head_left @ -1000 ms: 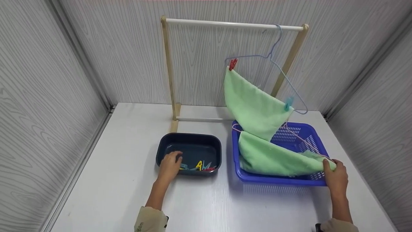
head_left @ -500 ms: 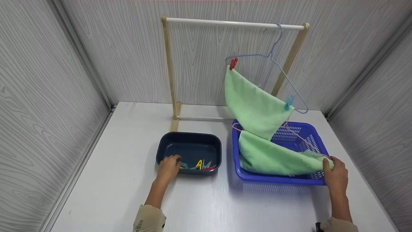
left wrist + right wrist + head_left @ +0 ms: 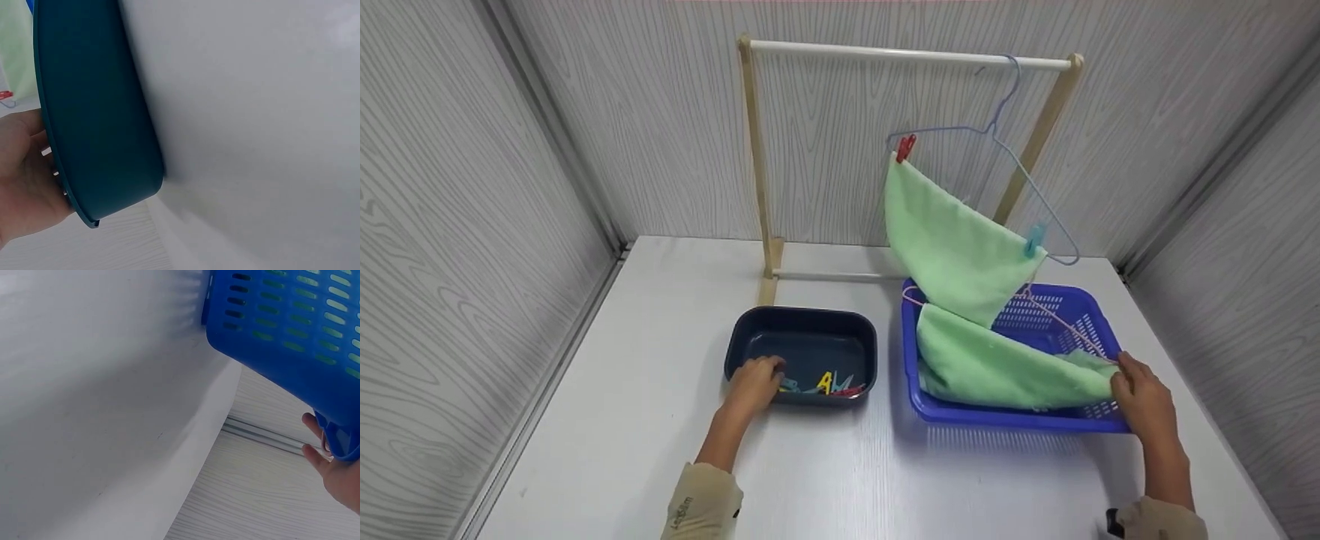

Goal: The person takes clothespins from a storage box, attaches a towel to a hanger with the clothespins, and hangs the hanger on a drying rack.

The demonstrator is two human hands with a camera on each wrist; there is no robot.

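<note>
Slightly rightward, the right hand [image 3: 1147, 403] had shifted, its grip seemingly clamped on the lower pale-green cloth [image 3: 1005, 360], one of two, and one pink wire hanger [image 3: 1069, 328], across one blue slotted plastic basket [image 3: 1020, 421]. The left hand [image 3: 754, 384] reached into one dark-teal plastic tub [image 3: 810, 324], fingertips hidden, grip impossible to tell; partly covered coloured pegs [image 3: 824, 384] escaped counting.

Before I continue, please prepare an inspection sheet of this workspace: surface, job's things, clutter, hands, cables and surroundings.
Surface: white table, small specks.
Job's things: upper green cloth pegged to blue hanger on rack; lower green cloth with pink hanger partly in blue basket; pegs in dark tray.
Clutter: nothing seen.
Hands: left hand reaches into dark tray; right hand at lower green cloth's corner; both grips unclear.
Cables: nothing seen.
Surroundings: wood-grain panels on three sides.
</note>
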